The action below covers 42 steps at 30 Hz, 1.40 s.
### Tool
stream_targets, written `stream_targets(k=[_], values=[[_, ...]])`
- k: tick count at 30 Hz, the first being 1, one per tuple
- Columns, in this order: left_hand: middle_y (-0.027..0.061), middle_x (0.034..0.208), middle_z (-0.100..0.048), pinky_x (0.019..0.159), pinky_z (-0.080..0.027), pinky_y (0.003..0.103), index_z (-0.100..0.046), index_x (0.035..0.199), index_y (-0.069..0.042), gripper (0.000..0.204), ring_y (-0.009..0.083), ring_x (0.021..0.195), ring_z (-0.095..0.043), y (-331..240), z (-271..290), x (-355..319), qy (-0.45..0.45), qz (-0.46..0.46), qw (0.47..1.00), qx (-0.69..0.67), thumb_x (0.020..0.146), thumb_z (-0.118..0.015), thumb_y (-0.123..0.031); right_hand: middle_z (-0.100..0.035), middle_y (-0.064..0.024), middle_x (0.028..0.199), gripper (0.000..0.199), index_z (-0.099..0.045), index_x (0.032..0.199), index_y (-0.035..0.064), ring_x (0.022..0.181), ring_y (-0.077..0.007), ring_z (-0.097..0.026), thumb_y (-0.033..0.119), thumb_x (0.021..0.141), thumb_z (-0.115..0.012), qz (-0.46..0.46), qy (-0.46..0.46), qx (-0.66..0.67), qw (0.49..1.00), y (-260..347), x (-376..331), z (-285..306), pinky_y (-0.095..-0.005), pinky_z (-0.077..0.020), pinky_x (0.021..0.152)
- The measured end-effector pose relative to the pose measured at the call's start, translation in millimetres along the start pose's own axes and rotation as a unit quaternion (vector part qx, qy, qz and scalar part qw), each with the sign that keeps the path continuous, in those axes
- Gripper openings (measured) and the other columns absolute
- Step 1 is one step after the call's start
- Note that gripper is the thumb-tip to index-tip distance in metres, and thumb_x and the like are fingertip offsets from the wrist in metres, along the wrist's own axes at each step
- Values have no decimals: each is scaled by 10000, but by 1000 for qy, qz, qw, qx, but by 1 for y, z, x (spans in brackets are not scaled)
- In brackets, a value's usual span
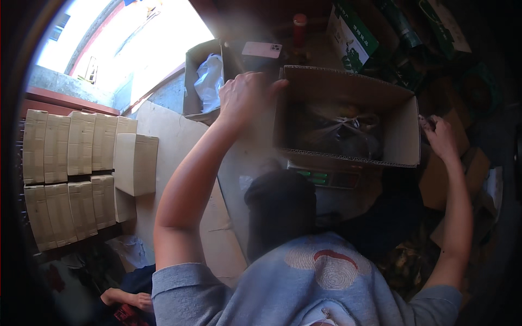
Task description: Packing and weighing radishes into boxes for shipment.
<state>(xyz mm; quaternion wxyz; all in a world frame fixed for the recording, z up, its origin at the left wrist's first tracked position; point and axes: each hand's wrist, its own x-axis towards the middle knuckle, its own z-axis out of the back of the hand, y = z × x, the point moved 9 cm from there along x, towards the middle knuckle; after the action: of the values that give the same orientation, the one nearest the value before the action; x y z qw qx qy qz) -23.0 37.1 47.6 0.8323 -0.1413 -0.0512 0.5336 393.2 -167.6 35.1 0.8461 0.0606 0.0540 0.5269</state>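
Observation:
An uncovered cardboard box (pixel 399 130) sits in front of me, with a clear plastic bag (pixel 348 127) of dark contents inside. My left hand (pixel 239 98) is at the box's left side, its thumb stretched toward the upper left corner; its fingers are partly blurred. On the far side, my right hand (pixel 439 135) has curled fingers against the box's right wall. Below the near edge of the box shows a scale (pixel 326 176) with green lit displays; the rest of it is hidden.
Stacked closed cartons (pixel 81 144) line the left. A taller box (pixel 198 81) holding a white plastic bag (pixel 210 81) stands behind my left hand. Farther back are a pink phone (pixel 262 50), a red bottle (pixel 299 30) and a green-white carton (pixel 350 38). Another person's hand (pixel 138 300) shows lower left.

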Motion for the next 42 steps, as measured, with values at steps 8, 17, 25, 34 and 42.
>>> stream_targets(k=[8,17,25,34,42], values=[[154,1136,-708,938,-499,424,-734,1079,-45,706,326,1128,-649,29,-63,-3,176,74,981,-24,853,-574,-695,-676,-253,1139,594,-579,1182,-120,969,-310,-706,300,803,-761,-80,179,67,978,-32,17,-83,-388,-551,834],[75,1235,-684,953,-506,365,-674,1239,-139,444,251,1170,-641,37,-58,-36,173,113,978,24,841,-565,-303,-687,-214,1097,486,-587,1136,-77,973,-287,-694,229,793,-745,-134,141,54,980,-2,-15,-60,-366,-544,805],[223,1032,-679,801,-529,389,-651,1077,85,621,288,931,-665,121,-19,-167,100,90,986,-96,792,-725,-462,-695,-196,986,422,-607,1052,-100,906,-240,-685,201,771,-699,90,105,69,988,140,-23,8,-345,-527,805],[196,1006,-644,819,-507,383,-711,965,58,405,261,924,-652,341,61,-372,-47,316,930,-180,845,-702,-329,-682,-262,887,423,-649,882,-95,879,-356,-693,316,782,-676,286,111,-6,952,400,-98,-60,-436,-537,787],[224,1210,-638,948,-470,493,-654,1181,-42,539,392,1144,-593,543,105,-485,97,420,876,215,854,-663,-470,-649,-175,1210,398,-654,1170,48,1127,-327,-655,150,790,-592,165,343,198,903,558,-265,-273,-449,-508,969]])
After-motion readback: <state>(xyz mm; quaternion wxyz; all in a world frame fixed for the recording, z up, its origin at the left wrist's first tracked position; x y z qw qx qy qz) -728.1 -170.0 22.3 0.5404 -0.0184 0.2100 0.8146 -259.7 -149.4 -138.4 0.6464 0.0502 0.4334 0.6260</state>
